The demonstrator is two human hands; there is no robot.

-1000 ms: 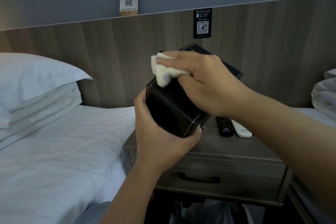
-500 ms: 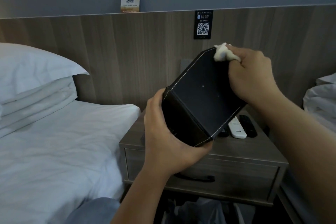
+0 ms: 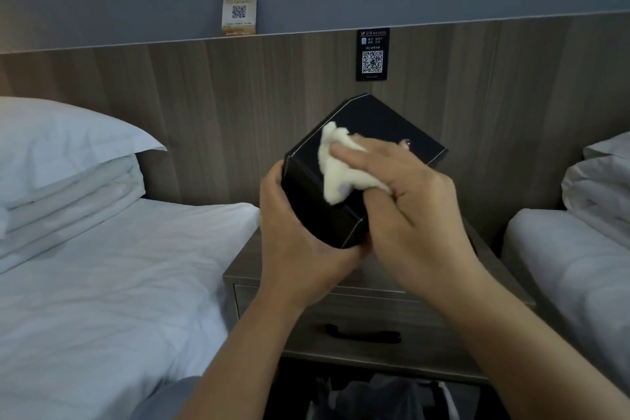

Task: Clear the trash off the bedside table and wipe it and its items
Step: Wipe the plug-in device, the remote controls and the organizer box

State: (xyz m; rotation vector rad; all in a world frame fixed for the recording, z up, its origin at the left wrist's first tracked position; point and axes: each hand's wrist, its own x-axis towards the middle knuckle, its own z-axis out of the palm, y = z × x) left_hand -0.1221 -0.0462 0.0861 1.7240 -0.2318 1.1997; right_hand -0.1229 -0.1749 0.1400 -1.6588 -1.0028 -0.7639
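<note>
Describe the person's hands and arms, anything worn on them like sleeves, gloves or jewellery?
Both hands are bare: no gloves on the left hand or the right hand, and no rings or watch show. Both forearms are uncovered as far as the frame shows, with no sleeve cuffs in view.

Dim room: wood headboard panel (image 3: pixel 204 119), 2 white beds (image 3: pixel 102 283).

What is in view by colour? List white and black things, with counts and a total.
White: 2, the cloth and the pillow.
Black: 3, the box, the QR sign and the drawer handle.
Total: 5.
</note>
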